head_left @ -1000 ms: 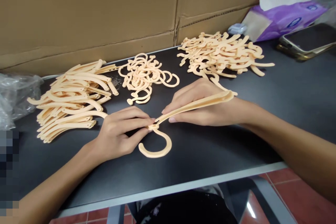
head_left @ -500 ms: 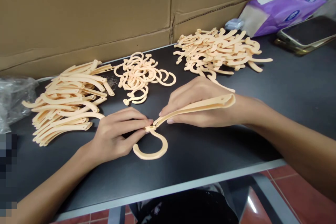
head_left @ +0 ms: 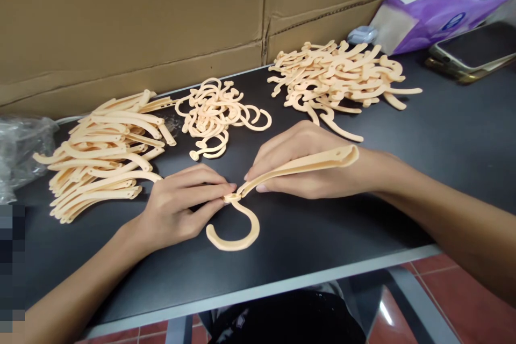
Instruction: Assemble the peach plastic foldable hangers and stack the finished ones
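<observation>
Hook piece: pale peach, apparently moulded plastic, smooth; a round open curl [head_left: 231, 245] hanging just over the near part of the table, its small flat head at the left fingertips.
Arm piece: same colour, long, slightly bowed, channelled along its length [head_left: 312, 162]; narrow tip meets the hook's head, wider end lies across the right hand. I cannot tell whether the joint is seated.
Left hand [head_left: 177, 207]: fingertips pinched on the hook's head, covering part of it.
Right hand [head_left: 306, 142]: thumb and fingers grasping the arm piece near its narrow half.
Left heap: grooved, curved bars [head_left: 108, 151]; one bar's end runs up to the left hand.
Middle heap: tangled loose hooks [head_left: 213, 110].
Right heap: flat-headed, curving pieces [head_left: 338, 78], one jutting close to the right hand.
Tabletop: black, matte, pale-edged [head_left: 322, 242].
Rear: brown cardboard [head_left: 141, 16] walls off the far edge.
Right corner: purple tissue pack [head_left: 435, 21]; phone [head_left: 479, 48].
Left edge: crumpled clear plastic [head_left: 24, 156].
</observation>
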Motion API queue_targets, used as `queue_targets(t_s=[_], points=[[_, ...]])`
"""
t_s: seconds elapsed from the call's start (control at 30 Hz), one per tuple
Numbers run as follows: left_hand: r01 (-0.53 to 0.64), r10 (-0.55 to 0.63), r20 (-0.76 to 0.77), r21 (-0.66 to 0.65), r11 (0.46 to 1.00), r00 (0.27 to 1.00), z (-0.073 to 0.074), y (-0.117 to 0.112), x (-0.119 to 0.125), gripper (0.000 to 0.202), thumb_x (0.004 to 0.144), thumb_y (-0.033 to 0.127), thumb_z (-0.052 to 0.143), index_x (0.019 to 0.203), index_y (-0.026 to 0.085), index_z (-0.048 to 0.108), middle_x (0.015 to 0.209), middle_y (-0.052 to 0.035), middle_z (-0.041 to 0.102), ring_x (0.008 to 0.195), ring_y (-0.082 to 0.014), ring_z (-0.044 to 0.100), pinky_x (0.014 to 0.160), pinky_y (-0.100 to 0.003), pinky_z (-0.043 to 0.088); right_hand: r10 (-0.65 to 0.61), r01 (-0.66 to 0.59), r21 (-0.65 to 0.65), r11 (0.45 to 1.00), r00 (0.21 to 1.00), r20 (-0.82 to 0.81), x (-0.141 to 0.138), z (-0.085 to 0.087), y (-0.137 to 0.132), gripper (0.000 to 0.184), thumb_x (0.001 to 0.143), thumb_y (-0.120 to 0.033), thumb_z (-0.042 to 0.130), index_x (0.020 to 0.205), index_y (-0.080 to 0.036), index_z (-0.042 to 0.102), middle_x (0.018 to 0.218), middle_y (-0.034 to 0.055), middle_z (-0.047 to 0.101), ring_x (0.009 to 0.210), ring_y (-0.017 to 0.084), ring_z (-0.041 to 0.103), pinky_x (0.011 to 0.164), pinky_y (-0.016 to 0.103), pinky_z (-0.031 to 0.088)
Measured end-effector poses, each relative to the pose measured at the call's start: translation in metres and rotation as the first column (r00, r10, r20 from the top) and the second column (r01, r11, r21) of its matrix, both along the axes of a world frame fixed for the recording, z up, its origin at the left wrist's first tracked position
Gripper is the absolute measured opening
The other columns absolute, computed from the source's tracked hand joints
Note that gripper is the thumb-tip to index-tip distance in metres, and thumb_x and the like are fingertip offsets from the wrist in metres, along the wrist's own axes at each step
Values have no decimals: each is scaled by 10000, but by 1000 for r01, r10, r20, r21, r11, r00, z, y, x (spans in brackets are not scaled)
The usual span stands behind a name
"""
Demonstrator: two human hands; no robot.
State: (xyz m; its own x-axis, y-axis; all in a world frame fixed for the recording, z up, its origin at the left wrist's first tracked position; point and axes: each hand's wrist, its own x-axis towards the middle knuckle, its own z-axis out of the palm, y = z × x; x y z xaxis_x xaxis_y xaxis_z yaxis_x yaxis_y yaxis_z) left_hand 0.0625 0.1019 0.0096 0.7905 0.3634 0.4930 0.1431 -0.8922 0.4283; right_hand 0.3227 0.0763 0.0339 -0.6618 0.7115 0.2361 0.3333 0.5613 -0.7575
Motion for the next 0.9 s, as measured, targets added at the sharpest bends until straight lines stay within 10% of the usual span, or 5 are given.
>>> queue_targets(t_s=[0.9], points=[[-54, 46, -60, -155, 986, 997, 5, 0, 1, 160, 896, 147, 701, 1038, 189, 763, 905, -53, 764, 752, -135, 705, 651, -224, 574, -81, 80, -38, 996, 997, -14, -5, -5, 1, 152, 823, -142, 659, 887, -192, 787, 866, 5, 794, 738, 137, 710, 656, 238, 539]])
